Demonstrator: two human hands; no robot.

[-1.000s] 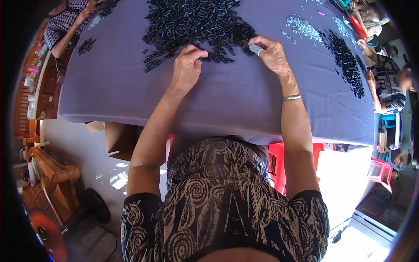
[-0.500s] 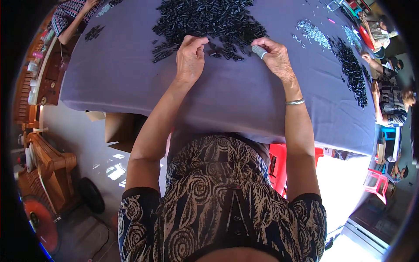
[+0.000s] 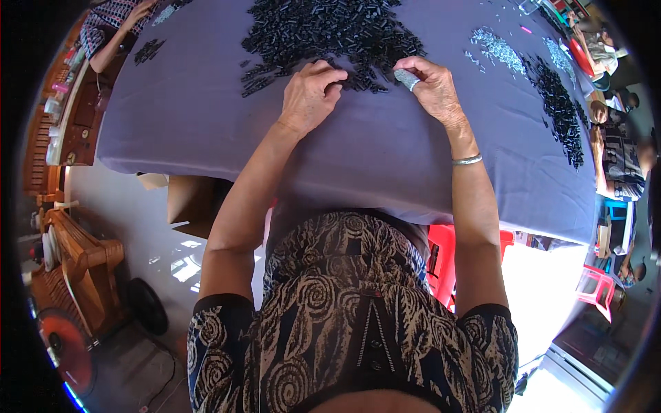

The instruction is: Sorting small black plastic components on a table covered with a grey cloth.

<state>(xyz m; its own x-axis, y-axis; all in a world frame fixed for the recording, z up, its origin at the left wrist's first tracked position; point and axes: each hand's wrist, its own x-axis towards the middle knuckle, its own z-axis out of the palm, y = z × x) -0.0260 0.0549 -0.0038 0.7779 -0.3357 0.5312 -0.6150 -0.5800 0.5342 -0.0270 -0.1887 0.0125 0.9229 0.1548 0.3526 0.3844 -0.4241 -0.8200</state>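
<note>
A large heap of small black cylindrical pieces (image 3: 323, 31) lies on the cloth-covered table (image 3: 372, 148) in front of me. At the heap's near edge is my left hand (image 3: 312, 96), its thumb and index finger drawn together toward a few loose pieces; anything between them is hidden or too small to name. My right hand (image 3: 432, 88) is at the heap's right corner, fingers bent together. A grey wrap (image 3: 406, 79) covers one of its digits, and a bangle (image 3: 467, 160) circles that wrist. Whether that hand pinches a piece cannot be made out.
Right of the heap lie clear, glassy small pieces (image 3: 500, 51) and another black pile (image 3: 561, 113). Other people sit at the table's right side and far left. A red stool (image 3: 442, 258) and a cardboard box (image 3: 196, 203) stand below the near edge.
My left hand has shifted right along the heap's near edge, toward my right hand, and its fingers point more to the right. My right hand has barely moved.
</note>
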